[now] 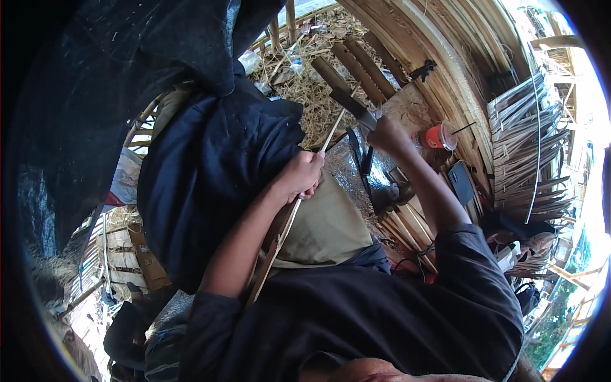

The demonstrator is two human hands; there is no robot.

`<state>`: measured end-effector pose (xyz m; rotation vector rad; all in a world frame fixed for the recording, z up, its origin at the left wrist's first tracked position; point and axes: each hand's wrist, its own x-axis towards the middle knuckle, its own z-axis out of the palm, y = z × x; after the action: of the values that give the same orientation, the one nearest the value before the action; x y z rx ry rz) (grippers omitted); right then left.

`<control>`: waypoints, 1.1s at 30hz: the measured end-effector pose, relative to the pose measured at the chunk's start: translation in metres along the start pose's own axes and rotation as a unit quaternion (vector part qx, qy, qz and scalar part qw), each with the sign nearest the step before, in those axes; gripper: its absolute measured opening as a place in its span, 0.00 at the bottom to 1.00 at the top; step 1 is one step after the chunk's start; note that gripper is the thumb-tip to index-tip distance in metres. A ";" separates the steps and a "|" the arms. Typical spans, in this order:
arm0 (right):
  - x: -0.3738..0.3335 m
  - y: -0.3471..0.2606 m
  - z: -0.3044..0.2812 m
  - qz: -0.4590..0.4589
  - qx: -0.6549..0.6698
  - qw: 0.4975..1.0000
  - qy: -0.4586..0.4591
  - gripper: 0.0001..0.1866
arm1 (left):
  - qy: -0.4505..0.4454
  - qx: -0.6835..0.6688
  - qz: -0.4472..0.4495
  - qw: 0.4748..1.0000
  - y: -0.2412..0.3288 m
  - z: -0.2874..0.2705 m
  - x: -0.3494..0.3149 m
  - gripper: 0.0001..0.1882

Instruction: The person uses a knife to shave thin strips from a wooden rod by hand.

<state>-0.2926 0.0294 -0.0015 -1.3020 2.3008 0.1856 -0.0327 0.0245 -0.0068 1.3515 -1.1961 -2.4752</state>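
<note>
My left hand is closed around a long, thin bamboo strip, which slants across my lap. The strip's lower end lies along my left forearm; its upper end points away from me, over the shavings. In my closed right hand is a knife with a broad dark blade. That blade crosses close to the strip's far part; I cannot tell whether the two touch. Below my left hand, khaki cloth covers my lap, with dark cloth beside it.
Pale shavings litter the ground ahead, near dark split bamboo pieces. To the right are a red cup with a straw, a phone, stacked bamboo slats and dried leaves. A dark sheet hangs at upper left.
</note>
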 end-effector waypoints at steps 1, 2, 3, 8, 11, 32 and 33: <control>-0.004 0.003 0.005 0.000 0.000 1.000 -0.001 0.18 | -0.004 -0.005 -0.013 1.000 -0.001 0.000 -0.002 0.19; -0.009 0.005 0.010 -0.013 -0.008 1.000 0.005 0.18 | -0.007 -0.010 -0.025 1.000 -0.001 0.000 -0.002 0.19; -0.011 0.007 0.012 -0.026 -0.017 0.999 0.010 0.18 | -0.007 -0.010 -0.026 1.000 -0.002 0.001 0.001 0.19; -0.006 0.007 -0.010 0.003 -0.033 0.999 -0.017 0.17 | 0.005 0.014 -0.011 1.000 -0.003 0.003 0.003 0.20; -0.014 0.000 0.008 -0.012 -0.005 1.000 -0.002 0.16 | 0.024 0.044 0.009 0.999 -0.007 0.003 0.008 0.20; 0.039 0.026 -0.008 -0.076 0.382 0.889 -0.242 0.20 | 0.022 0.050 0.003 0.998 0.003 0.005 0.005 0.24; 0.043 0.025 -0.007 -0.076 0.381 0.889 -0.241 0.20 | 0.021 0.050 0.004 0.999 0.004 0.006 0.004 0.24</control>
<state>-0.3343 0.0073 -0.0187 -0.8764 1.5727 -0.3797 -0.0407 0.0233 -0.0054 1.4111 -1.3305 -2.3989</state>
